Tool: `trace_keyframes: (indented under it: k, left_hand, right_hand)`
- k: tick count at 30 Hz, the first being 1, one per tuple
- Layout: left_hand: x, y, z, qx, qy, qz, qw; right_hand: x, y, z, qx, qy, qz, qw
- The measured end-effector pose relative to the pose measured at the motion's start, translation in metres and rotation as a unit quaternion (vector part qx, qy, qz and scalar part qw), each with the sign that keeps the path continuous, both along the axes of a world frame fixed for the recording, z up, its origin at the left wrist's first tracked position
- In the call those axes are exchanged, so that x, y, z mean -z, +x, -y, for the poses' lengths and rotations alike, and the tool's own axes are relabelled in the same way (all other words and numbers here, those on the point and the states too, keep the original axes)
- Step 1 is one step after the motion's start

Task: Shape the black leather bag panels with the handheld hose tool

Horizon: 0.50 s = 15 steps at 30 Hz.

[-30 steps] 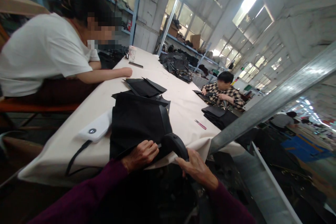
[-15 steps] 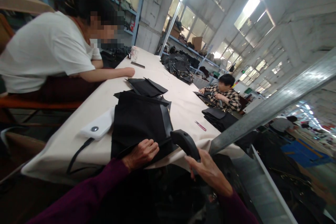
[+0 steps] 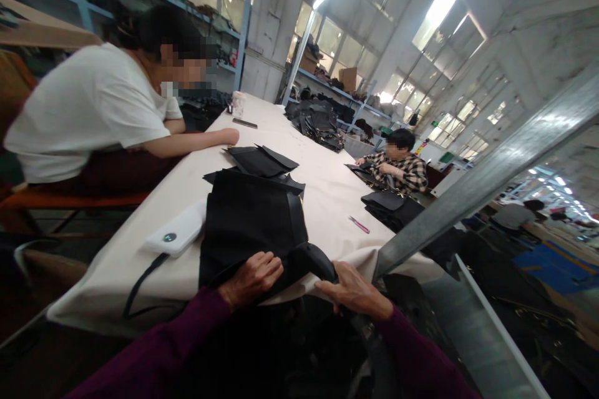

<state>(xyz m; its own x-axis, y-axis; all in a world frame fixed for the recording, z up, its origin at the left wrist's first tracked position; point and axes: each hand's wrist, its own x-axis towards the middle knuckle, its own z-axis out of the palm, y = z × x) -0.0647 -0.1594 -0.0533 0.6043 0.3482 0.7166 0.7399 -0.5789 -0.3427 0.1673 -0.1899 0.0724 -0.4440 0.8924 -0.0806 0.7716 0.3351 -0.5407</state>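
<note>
Left hand (image 3: 255, 277): fingers curled, pinching the near edge of a flat, black, roughly rectangular fabric panel (image 3: 255, 212); pose about the same as half a second ago. Right hand (image 3: 353, 292): thumb and fingers gripping one end of a curved, smooth, black strap-like piece (image 3: 317, 260); its far end now lies at the panel's near right corner, where half a second ago it stood farther right and looked raised; the right hand has come leftward with it. Judgement: the shift brings the two pieces together, so the work seems centred on that corner; whether they are joined there cannot be told, black lying against black.

Panel location: on the cream cloth-covered table (image 3: 322, 177), at its near side; black folded pieces (image 3: 262, 161) lie just beyond; a white plastic device with a round button and black cable (image 3: 175, 230) lies just left; pink-handled metal snips (image 3: 359, 224) lie apart to the right, untouched.
</note>
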Motion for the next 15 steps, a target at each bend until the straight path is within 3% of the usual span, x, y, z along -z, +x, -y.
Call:
trace_keyframes:
  k: [10,15]
  left_hand:
    - [-0.001,0.000,0.001,-0.009,-0.028,-0.004,1.000]
    - [0.000,0.001,0.000,-0.012,-0.012,-0.003,1.000]
  right_hand:
    - [-0.009,0.020,0.035,-0.009,-0.087,-0.039,0.995]
    - [-0.020,0.023,0.041,0.027,-0.044,-0.037,0.998]
